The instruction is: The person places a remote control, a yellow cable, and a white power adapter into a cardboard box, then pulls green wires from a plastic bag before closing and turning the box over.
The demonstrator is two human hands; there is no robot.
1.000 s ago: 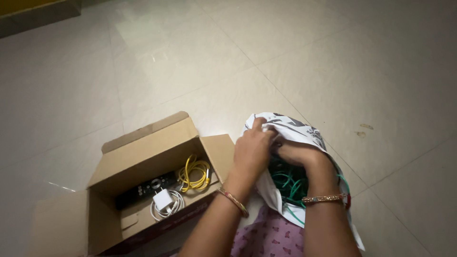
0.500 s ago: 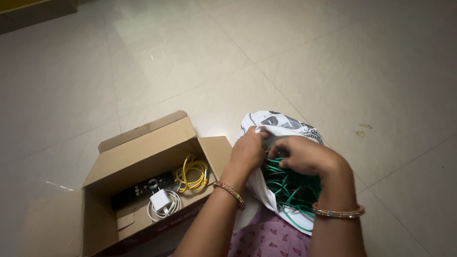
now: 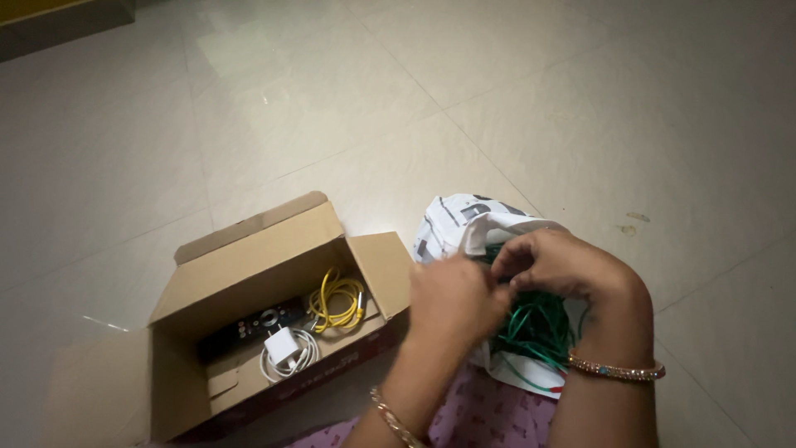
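pale glossy floor tiles (image 3: 580, 99) run under everything, with a faint stain off to your right. on them, by your knees, sits a white printed plastic bag (image 3: 452, 228) with its mouth turned up toward you, and inside it a loose tangle of green wire (image 3: 535, 323). your left hand (image 3: 452, 299) is closed on the near lip of the bag, fingers curled around the film so the mouth is held open. your right hand (image 3: 564, 265) is bent over the top of the tangle, fingertips pinched together on a few strands at the upper edge of the bundle; whether they grip wire alone or wire and bag together cannot be told. the bulk of the wire lies below and just behind those fingertips, between your two hands and inside the bag. judged by its look, the bundle is light, springy and thin, likely to snag on itself and on the bag; a hold around several loops at once would serve better than one strand. the bag is soft, thin and slippery, and will collapse where not held. to your left stands an open cardboard box (image 3: 249, 257) holding a black remote (image 3: 249, 325), a white charger with cable (image 3: 286, 348) and a coiled yellow cable (image 3: 336, 300), well apart from both hands.
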